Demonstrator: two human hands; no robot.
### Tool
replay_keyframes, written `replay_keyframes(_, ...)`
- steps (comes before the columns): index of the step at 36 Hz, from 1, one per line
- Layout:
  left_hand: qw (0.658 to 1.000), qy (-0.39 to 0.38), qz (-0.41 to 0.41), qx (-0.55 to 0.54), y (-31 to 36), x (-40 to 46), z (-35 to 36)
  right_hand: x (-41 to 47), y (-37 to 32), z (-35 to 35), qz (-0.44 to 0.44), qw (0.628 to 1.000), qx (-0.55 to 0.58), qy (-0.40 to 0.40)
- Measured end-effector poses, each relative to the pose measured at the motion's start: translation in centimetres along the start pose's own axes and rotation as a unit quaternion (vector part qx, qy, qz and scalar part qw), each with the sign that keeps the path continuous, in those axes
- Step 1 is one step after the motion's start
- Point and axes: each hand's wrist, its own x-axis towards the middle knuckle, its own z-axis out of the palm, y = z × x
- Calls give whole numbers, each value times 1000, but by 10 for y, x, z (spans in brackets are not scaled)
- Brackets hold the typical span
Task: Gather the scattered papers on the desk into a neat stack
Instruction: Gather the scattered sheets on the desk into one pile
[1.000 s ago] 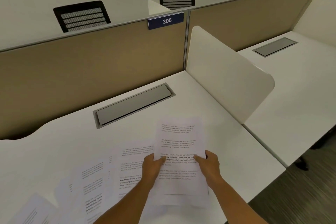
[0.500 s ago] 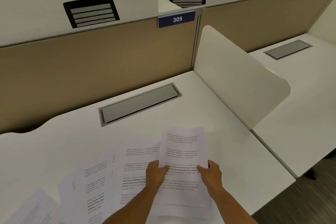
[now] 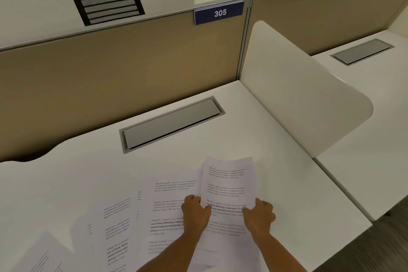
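Note:
A printed sheet of paper (image 3: pixel 227 181) is held up a little above the white desk (image 3: pixel 276 161), its top edge curling. My left hand (image 3: pixel 195 214) grips its left edge and my right hand (image 3: pixel 259 215) grips its right edge, thumbs on top. Under and to the left lie more printed sheets: one beside the held sheet (image 3: pixel 170 210), another further left (image 3: pixel 114 223), and one at the bottom left corner (image 3: pixel 42 256). They overlap loosely in a fan. More paper edges show beneath the held sheet near the front edge.
A grey cable flap (image 3: pixel 172 123) is set in the desk behind the papers. A tan partition (image 3: pixel 110 68) with a "305" sign (image 3: pixel 219 13) closes the back. A white curved divider (image 3: pixel 298 99) stands on the right, with a neighbouring desk (image 3: pixel 375 139) beyond.
The held sheet has come down and nearer to the desk, its top edge now curled. Both hands keep their grip on its sides. The other sheets lie as before.

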Motion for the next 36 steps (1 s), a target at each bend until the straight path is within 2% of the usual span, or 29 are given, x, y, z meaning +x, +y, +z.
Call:
replay_keyframes(8, 998, -12, 1, 65, 7, 7, 3, 3, -15, 3, 47, 999, 9, -27)
replay_keyframes(17, 1000, -24, -2, 3, 4, 13, 2, 9, -14, 9, 37, 986, 161, -24)
replay_keyframes(24, 996, -16, -28, -88, 4, 11, -3, 2, -19, 3, 33, 985, 166, -22)
replay_keyframes(29, 987, -34, -10, -155, 3, 3, -9, -9, -21, -1, 23, 980, 197, -23)
replay_keyframes(36, 988, -13, 61, -140, 1, -9, -23, -27, -35, -5, 4, 975, 219, -28)
